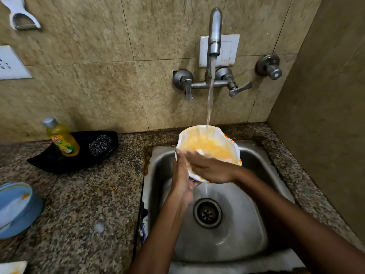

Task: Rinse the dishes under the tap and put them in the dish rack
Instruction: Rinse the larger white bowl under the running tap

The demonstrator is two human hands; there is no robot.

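Head view, bowl: your white bowl (209, 147) with orange marks on its rim is held over the far part of the sink (246, 230), tilted toward you; inside it is cloudy yellow-orange water.
Head view, tap: the tap (214, 32) on the far wall runs, and its stream (211, 91) lands at the bowl's far rim.
Head view, left hand: your left hand (180, 175) grasps the bowl's near-left edge from below and the side, thumb up along the rim.
Head view, right hand: your right hand (211, 170) lies across the near rim with fingers fairly straight, reaching into the bowl; it grips nothing, only touching the inner wall.
Head view, sink: bare steel basin with a drain (207, 212) below the bowl; a thin spill falls from the bowl.
Head view, black tray: on the counter to the left, a black tray (51, 161) holds a yellow dish soap bottle (62, 140) and a steel scrubber (99, 145).
Head view, blue plates: stacked at the left edge, blue plates (17, 210) with a small orange smear.
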